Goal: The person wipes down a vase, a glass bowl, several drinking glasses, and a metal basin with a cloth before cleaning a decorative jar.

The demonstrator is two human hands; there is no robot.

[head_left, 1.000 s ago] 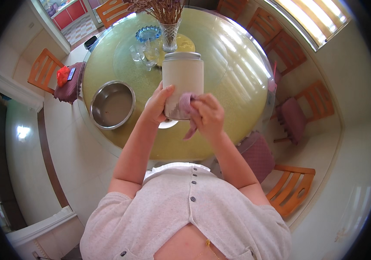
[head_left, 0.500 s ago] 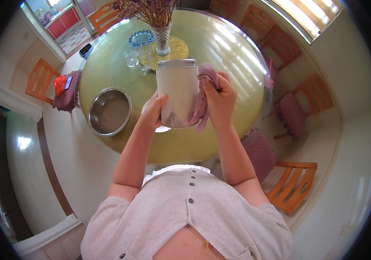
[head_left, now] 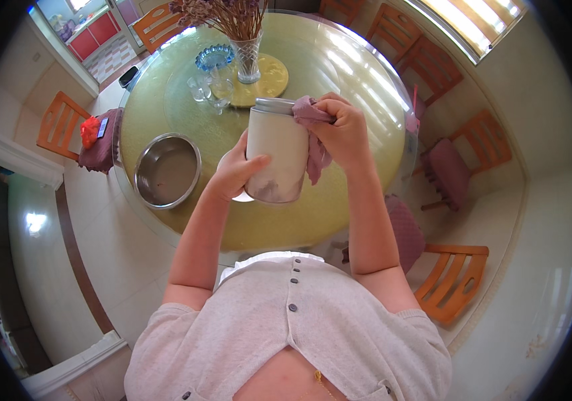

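My left hand (head_left: 239, 168) grips a white cylindrical canister (head_left: 276, 150) from its left side, thumb across the front. The canister is held up over the table, tilted a little, with a grey rim or lid at its top and a grey smudged patch near its base. Between the fingers of my right hand (head_left: 343, 130) is a mauve cloth (head_left: 312, 113), pressed against the canister's upper right edge, its loose end hanging down beside the wall. Partly hidden behind my left hand and the canister is a white dish (head_left: 243, 196) on the table.
The round glass-topped table (head_left: 339, 194) carries a steel basin (head_left: 167, 171) with water at the left. Farther back stand clear glasses (head_left: 200, 89), a blue glass dish (head_left: 215, 57) and a vase (head_left: 248, 60) of dried flowers. Wooden chairs (head_left: 456, 284) surround the table.
My right hand and the cloth have moved up from the canister's right side to its top rim. The canister has tipped, its top shifting right.
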